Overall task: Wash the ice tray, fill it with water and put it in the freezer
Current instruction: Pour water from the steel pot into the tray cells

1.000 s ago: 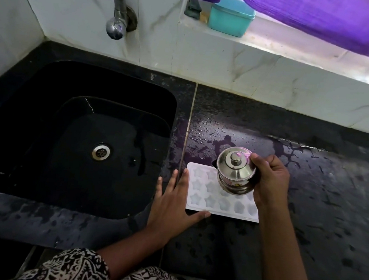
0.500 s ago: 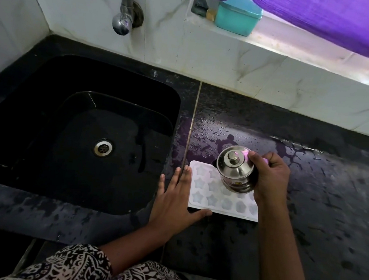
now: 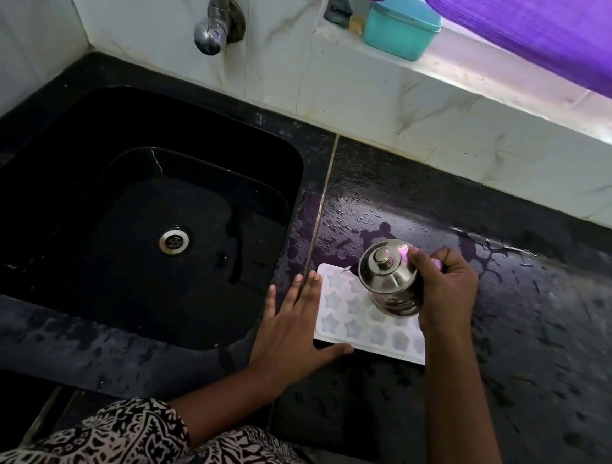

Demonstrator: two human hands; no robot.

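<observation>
a black stone counter, wet and beaded with drops, fills the frame below a white tiled wall. set into its left half is a deep black sink, its steel drain showing near the middle of the basin. a purple cloth hangs across the far right corner over a window ledge, where a teal lidded box stands. a steel tap comes out of the wall above the sink's far edge.

the ice tray, pale and moulded with star-shaped cavities, lies flat on the counter just right of the sink, cavities up. its long axis runs left to right, with the right end turned slightly nearer.

the left hand lies flat on the counter against the tray's left short edge, fingers straight and slightly apart and pointing far, the thumb stretched along the tray's near edge at its left corner. the right hand is wrapped around a small steel pot with a knobbed lid, fingers curled over its far side. the pot hangs over the tray's far right part, tipped so that its lid faces up and left. whether anything is pouring from it cannot be told. a black-and-white patterned sleeve shows at the near edge.
</observation>
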